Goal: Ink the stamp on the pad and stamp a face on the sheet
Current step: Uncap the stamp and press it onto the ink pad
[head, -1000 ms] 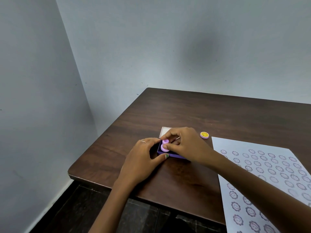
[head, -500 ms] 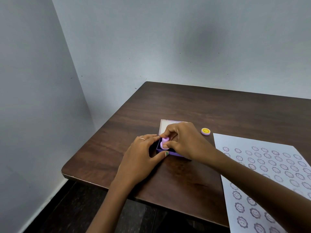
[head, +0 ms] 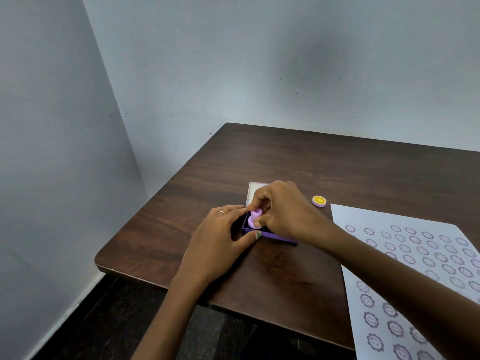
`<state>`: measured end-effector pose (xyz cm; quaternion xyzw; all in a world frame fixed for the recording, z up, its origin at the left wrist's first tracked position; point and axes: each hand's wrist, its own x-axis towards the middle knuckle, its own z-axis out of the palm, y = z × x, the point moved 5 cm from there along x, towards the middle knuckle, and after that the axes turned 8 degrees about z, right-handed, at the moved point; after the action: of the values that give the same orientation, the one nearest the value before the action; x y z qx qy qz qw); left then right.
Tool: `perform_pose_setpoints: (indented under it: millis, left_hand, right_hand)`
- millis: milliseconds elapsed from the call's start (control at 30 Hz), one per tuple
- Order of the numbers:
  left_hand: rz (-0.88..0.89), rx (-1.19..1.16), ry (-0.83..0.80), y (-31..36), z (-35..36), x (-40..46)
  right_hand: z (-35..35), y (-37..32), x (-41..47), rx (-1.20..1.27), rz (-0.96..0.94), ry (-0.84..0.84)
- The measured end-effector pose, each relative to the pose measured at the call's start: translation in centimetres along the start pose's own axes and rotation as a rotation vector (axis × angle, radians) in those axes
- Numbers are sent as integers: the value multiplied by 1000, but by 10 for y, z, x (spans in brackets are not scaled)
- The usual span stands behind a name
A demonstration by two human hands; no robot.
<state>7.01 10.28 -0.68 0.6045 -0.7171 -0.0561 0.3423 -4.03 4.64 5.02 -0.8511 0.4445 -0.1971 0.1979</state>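
A small pink stamp (head: 254, 219) stands on the purple ink pad (head: 275, 236), pinched by the fingers of my right hand (head: 284, 210). The pad's pale lid (head: 253, 189) stands open behind it. My left hand (head: 218, 241) grips the pad's left side, thumb on the front edge and fingers on the far corner. The white sheet (head: 420, 276) lies to the right, covered with several rows of purple flower-shaped faces.
A yellow and pink round cap (head: 319, 201) lies on the dark wooden table (head: 285, 162) between the pad and the sheet. The table sits in a wall corner; its left edge (head: 155, 203) and front edge drop to a dark floor.
Both hands stay on the pad and stamp. The view has shifted slightly and the lid behind the pad shows more.
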Motion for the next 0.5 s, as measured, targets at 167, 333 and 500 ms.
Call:
perform_pose_setpoints:
  millis: [167,333,500]
  left_hand:
    - [-7,-1,0,-1,0,0]
    - [-7,1,-3,-1,0,0]
    - [-9,0,0,-2,0,0]
  right_hand:
    - [0,2,0,25,20,3]
    - [0,3,-3,17,24,45]
    - [2,5,-6,11,22,70]
